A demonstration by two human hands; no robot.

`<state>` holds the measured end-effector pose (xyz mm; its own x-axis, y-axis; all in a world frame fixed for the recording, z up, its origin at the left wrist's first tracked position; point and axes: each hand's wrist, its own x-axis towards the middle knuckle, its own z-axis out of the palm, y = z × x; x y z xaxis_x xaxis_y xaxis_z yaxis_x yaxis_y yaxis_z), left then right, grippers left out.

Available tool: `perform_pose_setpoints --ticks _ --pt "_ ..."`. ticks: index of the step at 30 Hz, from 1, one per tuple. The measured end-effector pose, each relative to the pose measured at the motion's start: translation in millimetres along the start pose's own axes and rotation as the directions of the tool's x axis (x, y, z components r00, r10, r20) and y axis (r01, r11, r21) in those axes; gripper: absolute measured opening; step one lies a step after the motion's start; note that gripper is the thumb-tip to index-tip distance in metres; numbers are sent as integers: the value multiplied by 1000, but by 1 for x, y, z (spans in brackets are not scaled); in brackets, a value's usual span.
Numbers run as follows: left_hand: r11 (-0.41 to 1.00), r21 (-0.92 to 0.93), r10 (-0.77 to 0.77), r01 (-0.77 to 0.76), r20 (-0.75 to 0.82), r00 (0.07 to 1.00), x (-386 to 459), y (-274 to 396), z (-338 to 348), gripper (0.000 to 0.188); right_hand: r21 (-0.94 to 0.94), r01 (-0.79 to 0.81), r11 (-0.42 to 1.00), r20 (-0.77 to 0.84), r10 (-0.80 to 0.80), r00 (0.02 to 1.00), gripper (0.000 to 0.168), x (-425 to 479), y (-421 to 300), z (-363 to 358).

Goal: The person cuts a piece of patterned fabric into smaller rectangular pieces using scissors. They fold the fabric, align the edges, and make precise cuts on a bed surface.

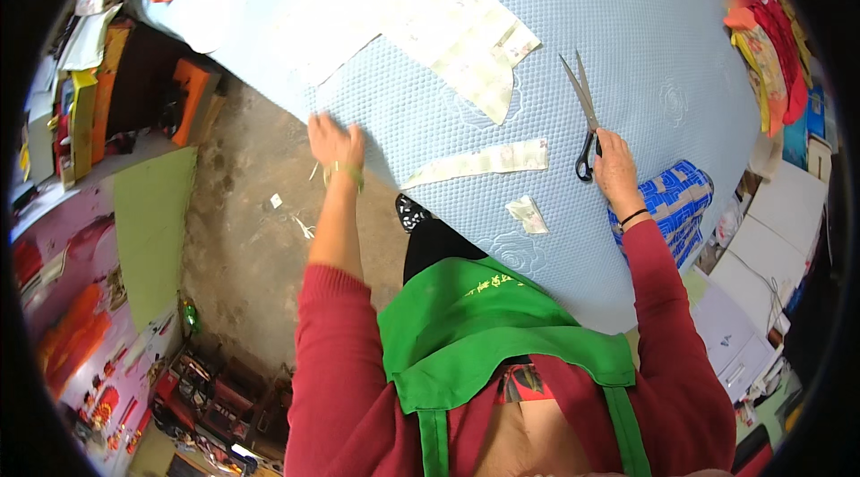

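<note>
My right hand (615, 164) is at the black handles of a pair of scissors (586, 97), its fingers over one finger loop. The scissors' blades are slightly apart and point away from me over a light blue quilted bed cover (605, 7). My left hand (334, 141), slightly blurred, is at the bed's left edge with its fingers apart and nothing visible in it. Beyond it spreads a large pale floral fabric piece (463, 33), partly washed out by glare. A narrow fabric strip (487, 161) and a small fabric scrap (527, 213) lie nearer to me.
A folded blue patterned cloth (675, 201) lies beside my right wrist. Colourful clothes (772, 67) are heaped at the far right. White cabinets (772, 228) stand along the right side. On the left, bare floor (235, 262) carries small scraps, with a cluttered shelf (80, 121) beyond.
</note>
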<state>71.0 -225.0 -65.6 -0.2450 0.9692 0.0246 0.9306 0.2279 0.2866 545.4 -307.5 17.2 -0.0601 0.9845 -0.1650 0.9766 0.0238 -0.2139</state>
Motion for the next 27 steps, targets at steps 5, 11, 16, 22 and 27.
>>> perform_pose_setpoints --ticks 5,11,16,22,27 --pt "974 227 -212 15 884 416 -243 -103 -60 50 50 -135 990 118 128 985 55 -10 12 -11" --pt "887 409 -387 215 912 -140 -467 -149 -153 45 135 -372 918 266 328 907 48 15 12 -18" --pt "673 324 -499 665 862 85 -514 -186 -176 44 485 -583 652 526 315 790 22 9 17 -47" --pt "479 168 -574 861 802 163 -552 -219 -189 43 727 -611 313 566 229 792 31 -14 -63 -110" --pt "460 159 -565 874 812 150 -579 -231 -176 42 690 -627 363 594 211 776 43 -29 -89 -136"
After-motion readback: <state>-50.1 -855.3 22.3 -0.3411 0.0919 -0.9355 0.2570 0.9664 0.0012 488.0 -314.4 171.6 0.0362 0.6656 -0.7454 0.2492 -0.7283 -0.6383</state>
